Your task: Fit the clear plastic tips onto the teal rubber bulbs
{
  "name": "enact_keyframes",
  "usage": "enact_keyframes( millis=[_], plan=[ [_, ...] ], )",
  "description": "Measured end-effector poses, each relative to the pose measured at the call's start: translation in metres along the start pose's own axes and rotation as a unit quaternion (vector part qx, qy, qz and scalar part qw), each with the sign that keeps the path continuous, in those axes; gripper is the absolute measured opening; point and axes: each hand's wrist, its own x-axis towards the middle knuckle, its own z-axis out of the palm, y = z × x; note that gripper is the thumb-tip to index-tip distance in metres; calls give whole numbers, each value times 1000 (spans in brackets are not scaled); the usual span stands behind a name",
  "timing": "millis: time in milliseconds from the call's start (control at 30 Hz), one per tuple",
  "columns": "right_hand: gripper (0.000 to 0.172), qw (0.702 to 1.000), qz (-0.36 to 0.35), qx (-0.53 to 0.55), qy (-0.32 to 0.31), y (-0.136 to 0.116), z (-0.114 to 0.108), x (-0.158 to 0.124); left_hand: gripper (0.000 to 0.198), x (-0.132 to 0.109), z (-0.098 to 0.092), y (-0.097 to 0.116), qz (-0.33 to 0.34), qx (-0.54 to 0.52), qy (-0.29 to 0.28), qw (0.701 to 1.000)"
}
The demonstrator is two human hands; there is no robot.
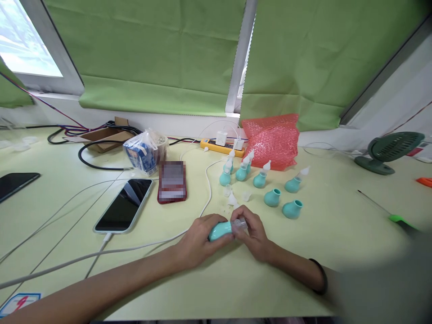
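My left hand (197,240) is wrapped round a teal rubber bulb (220,230) lying sideways just above the table. My right hand (254,234) pinches a clear plastic tip (239,224) at the bulb's mouth. Just beyond my hands lie a few loose clear tips (232,198). Further back stand several teal bulbs with white tips fitted (259,179), and two bare teal bulbs (292,209) sit to the right.
A phone (123,205) on a white cable lies at the left, next to a red card case (172,182). A pink bubble-wrap bag (273,140), a yellow power strip (221,146), a wrapped blue packet (143,153), a green fan (388,150) and a green-handled screwdriver (398,219) stand around.
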Motion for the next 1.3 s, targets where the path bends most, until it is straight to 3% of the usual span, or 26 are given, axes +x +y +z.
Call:
enact_keyframes(
  millis=[133,233,400,533,633,700,800,867,933,1100,1300],
  plan=[
    [30,985,-90,-144,-22,6,-2,2,20,-2,0,1,21,28,-42,999],
    [37,989,-78,-123,-34,8,-2,3,19,-2,-3,2,66,32,-73,995],
    [42,995,37,7,-89,1,-2,5,19,-3,-3,0,109,7,-98,989],
    [44,956,200,174,-129,1,-1,9,18,-4,-3,-1,167,-1,-109,980],
    [43,937,259,220,-86,8,-4,13,22,-5,-6,0,224,-4,-109,968],
    [42,961,226,160,-19,12,-10,15,25,-4,-6,-2,212,3,-70,975],
    [40,993,83,-18,83,16,-25,19,23,-1,-3,-9,154,22,45,987],
    [37,980,-28,-153,124,20,-35,22,22,1,0,-14,117,28,104,987],
    [32,946,-94,-265,159,25,-44,25,21,3,2,-17,96,29,124,987],
    [22,885,-123,-408,190,38,-50,29,20,5,3,-18,75,21,118,990],
    [16,867,-111,-454,172,43,-43,29,20,4,4,-19,74,11,115,990]
  ],
)
